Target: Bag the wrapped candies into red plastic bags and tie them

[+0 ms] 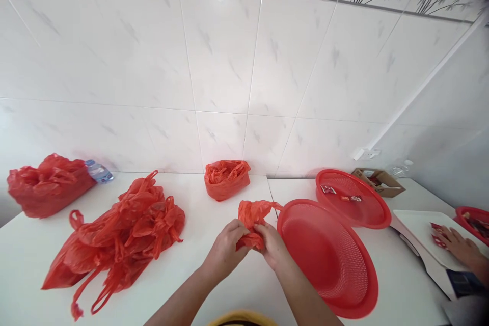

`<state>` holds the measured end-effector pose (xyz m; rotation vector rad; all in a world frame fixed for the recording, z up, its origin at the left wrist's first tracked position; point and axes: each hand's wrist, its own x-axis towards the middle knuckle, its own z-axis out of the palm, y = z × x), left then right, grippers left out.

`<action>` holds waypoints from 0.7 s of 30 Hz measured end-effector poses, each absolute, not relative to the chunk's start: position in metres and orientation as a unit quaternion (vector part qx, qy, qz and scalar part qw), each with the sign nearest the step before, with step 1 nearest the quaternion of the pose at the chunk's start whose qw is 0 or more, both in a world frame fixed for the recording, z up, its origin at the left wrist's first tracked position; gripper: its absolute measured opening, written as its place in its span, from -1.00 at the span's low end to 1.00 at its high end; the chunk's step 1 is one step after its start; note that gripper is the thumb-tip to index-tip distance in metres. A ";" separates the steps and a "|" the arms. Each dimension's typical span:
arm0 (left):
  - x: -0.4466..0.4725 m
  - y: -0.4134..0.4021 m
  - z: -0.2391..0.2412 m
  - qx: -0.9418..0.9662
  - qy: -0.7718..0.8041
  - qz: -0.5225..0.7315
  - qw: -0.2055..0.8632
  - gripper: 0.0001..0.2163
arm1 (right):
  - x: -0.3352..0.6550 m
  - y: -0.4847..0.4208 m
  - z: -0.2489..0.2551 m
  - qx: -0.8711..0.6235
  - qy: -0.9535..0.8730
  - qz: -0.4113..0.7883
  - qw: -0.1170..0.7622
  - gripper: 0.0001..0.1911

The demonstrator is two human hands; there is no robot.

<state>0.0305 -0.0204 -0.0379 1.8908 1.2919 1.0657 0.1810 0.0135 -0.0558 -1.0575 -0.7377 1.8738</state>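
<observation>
Between both my hands is a crumpled red plastic bag (255,212), held above the white table. My left hand (225,244) is closed on its left lower side, thumb pressed against the plastic. My right hand (271,244) pinches the right side, and one strip of the bag sticks out toward the right. Just right of my right hand lies a red plastic basket (321,254) with perforated sides. A small red bag (227,180) stuffed with more red plastic stands behind my hands. To the left spreads a large heap of red plastic bags (126,234).
A full red bag (51,186) and a plastic bottle (99,170) stand far left. Another red basket (353,198) holds small packets, beside a cardboard box (378,182). At right, a person's hand (456,244) touches red packets on a white scale (428,234). A tiled wall rises behind.
</observation>
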 end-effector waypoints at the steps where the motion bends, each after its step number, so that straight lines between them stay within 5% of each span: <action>1: 0.024 -0.023 -0.042 0.726 0.497 0.380 0.286 -0.86 | 0.187 0.017 -0.060 -0.432 -0.273 0.740 0.437 -0.80; 6: -0.029 -0.036 -0.066 0.676 0.626 0.332 0.203 -0.83 | 0.225 0.035 -0.074 -0.465 -0.204 0.689 0.518 -0.77; 10: -0.052 -0.043 -0.071 0.612 0.690 0.302 0.244 -0.70 | 0.232 0.039 -0.074 -0.469 -0.240 0.658 0.538 -0.85; 16: -0.013 -0.034 -0.044 0.667 0.609 0.418 0.093 -0.64 | 0.211 0.034 -0.059 -0.507 -0.255 0.641 0.517 -0.85; 19: 0.014 -0.023 -0.032 0.749 0.546 0.362 0.103 -0.32 | 0.204 0.029 -0.045 -0.501 -0.327 0.650 0.470 -0.84; 21: 0.024 -0.016 -0.031 0.769 0.531 0.322 0.151 -0.36 | 0.205 0.026 -0.036 -0.487 -0.378 0.656 0.436 -0.83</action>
